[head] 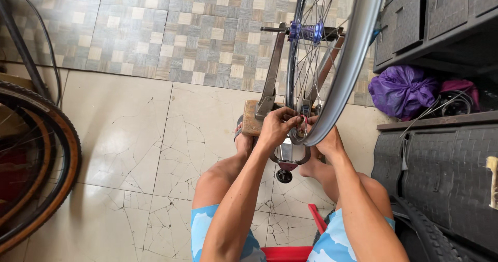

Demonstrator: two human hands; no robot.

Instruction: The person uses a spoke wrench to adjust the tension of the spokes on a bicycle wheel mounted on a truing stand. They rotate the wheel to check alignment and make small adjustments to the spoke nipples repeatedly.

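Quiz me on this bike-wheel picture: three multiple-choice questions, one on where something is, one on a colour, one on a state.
1. Where is the purple bag?
A. on the right, by the dark shelving
B. on the person's lap
C. hung from the hub

2. What colour is the wheel's hub?
A. red
B. blue
C. green

3. How do the hands stand?
A. both at the rim's lowest part
B. both on the knees
C. one raised overhead

Answers: 1 A, the purple bag lies right. 2 B, the hub is blue. 3 A, left hand and right hand meet at the rim.
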